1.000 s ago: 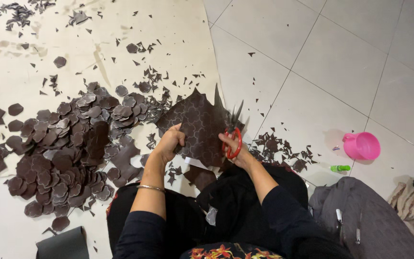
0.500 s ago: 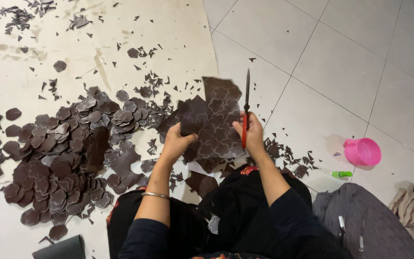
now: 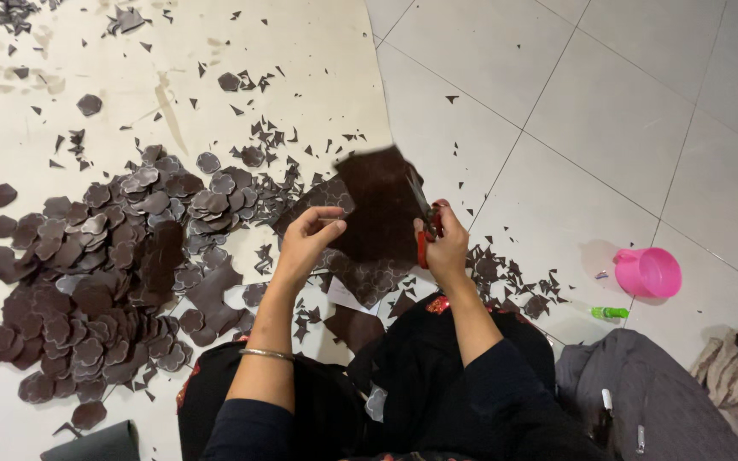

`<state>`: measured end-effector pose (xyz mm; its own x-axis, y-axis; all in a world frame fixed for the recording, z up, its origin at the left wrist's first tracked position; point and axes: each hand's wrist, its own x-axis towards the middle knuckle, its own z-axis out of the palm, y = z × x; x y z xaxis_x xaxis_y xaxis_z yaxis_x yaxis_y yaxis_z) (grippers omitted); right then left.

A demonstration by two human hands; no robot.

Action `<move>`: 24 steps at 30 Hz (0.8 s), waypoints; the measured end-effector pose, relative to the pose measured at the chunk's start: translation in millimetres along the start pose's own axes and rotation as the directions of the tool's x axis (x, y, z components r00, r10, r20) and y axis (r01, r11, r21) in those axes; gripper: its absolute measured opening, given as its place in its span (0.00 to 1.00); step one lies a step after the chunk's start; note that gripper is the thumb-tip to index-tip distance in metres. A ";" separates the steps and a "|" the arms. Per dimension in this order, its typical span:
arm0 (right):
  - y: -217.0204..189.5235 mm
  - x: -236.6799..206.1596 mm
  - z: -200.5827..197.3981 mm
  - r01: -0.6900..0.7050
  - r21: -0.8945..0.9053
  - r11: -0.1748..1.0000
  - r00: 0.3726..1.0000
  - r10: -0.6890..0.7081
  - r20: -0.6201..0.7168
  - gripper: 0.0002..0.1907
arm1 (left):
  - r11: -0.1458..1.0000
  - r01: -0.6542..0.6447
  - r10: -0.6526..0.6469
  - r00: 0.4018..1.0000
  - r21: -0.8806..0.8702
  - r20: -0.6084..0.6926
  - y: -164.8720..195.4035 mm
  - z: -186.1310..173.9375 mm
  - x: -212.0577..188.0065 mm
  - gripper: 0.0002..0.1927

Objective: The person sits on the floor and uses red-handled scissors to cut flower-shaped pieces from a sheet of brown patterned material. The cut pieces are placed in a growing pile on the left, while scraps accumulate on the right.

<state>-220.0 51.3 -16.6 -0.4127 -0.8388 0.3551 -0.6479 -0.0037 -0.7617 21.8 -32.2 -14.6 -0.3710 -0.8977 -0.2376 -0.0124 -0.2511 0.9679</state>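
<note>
The dark brown sheet hangs between both hands, its left edge pinched in the left hand, while the right hand, closed around red-handled scissors, meets its right edge, blades angled up and away

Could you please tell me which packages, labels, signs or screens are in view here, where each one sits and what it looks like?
No signs or screens show.
Small green tube: lies on the floor tiles just below the pink cup, at right; bright green with a pale end, any label too small to tell.
</note>
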 end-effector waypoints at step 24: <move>11.8 -2.5 11.9 -0.657 0.602 0.454 0.751 0.466 0.468 0.13 | 0.975 0.030 -0.048 0.996 0.222 0.075 -25.2 19.9 2.0 0.21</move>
<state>-219.0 46.9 -33.0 -0.3123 -0.8863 -0.3421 0.3625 0.2216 -0.9052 2.9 -20.6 -37.9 -0.4388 -0.8549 -0.2766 -0.2292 -0.1912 0.9544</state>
